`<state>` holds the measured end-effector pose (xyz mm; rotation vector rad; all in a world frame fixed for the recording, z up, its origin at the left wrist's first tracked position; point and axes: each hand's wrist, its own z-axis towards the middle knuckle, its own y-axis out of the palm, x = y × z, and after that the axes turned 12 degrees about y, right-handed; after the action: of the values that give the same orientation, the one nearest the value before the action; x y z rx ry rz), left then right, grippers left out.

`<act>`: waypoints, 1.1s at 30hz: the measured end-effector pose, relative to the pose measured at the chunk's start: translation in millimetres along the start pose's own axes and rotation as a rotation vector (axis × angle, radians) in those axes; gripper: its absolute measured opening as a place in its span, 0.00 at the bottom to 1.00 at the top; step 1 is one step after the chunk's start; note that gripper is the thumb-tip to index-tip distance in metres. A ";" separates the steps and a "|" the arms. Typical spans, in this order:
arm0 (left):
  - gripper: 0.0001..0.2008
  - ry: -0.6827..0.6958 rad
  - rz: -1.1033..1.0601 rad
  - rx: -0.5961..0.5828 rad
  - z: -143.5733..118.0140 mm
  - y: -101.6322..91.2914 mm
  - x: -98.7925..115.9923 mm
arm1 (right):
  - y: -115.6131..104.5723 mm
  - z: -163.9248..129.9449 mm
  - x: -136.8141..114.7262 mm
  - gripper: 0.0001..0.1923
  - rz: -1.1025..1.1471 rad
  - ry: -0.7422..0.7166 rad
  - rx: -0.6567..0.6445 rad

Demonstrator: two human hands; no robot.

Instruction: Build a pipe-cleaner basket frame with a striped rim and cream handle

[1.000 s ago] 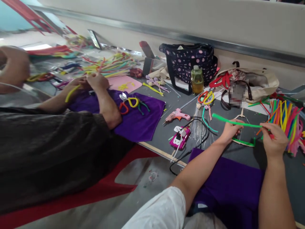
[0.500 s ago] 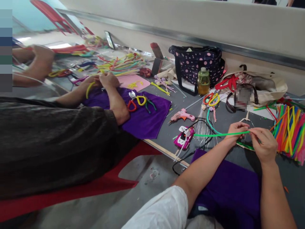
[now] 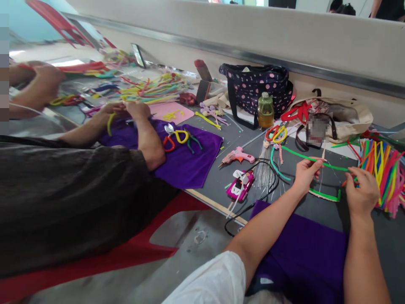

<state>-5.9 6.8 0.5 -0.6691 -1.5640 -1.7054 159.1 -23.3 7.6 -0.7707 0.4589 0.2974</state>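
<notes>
A long green pipe cleaner (image 3: 335, 167) runs slantwise over the table, its far end near the scissors. My left hand (image 3: 306, 174) pinches it between thumb and fingers partway along. At its right end, my right hand (image 3: 363, 191) has its fingertips closed on it. Below, between my hands, lies a green-covered strip (image 3: 325, 195) with its right end bent up, and a thin wire or thread runs near it. A pale stick stands up just behind my left fingers. A turquoise pipe cleaner (image 3: 276, 167) curves on the table left of my left hand.
Colourful pipe cleaners (image 3: 384, 169) are heaped at right. Left of my arms are a pink glue gun (image 3: 238, 156), a magenta toy car (image 3: 241, 185) and a black cord. Scissors (image 3: 276, 134), a bottle (image 3: 265, 112) and bags stand behind. Another person works at left over purple cloth (image 3: 193, 164).
The green pipe cleaner has swung from nearly level to slanting, its far end now pointing away. My right hand has moved right, apart from my left. The view has shifted slightly.
</notes>
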 end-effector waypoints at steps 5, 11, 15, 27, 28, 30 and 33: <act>0.20 0.011 -0.060 0.076 5.8 -4.7 -0.5 | 4.0 -5.0 -10.2 0.16 0.149 0.283 -0.025; 0.22 -0.085 -0.110 0.011 2.6 -2.8 -1.9 | 16.7 -8.4 -27.5 0.18 0.954 0.828 -0.407; 0.22 -0.095 -0.086 0.009 0.3 -0.8 -3.8 | 17.9 -9.5 -37.9 0.15 1.123 0.891 -0.272; 0.19 0.072 0.084 0.219 14.0 -11.7 6.2 | 17.8 -10.0 -41.7 0.15 1.131 0.855 -0.212; 0.19 0.063 0.091 0.187 13.8 -11.7 6.3 | 17.9 -10.1 -41.6 0.16 1.133 0.855 -0.235; 0.20 0.035 0.116 0.099 13.9 -12.9 5.7 | 17.7 -9.4 -39.0 0.15 1.124 0.862 -0.213; 0.18 0.019 0.325 -0.041 15.4 -17.6 3.9 | 15.5 -4.7 -26.6 0.14 1.147 0.897 -0.107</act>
<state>-23.6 21.4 -5.4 -0.8740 -1.3269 -1.4980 128.4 -18.4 8.7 -0.6415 1.7497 1.0541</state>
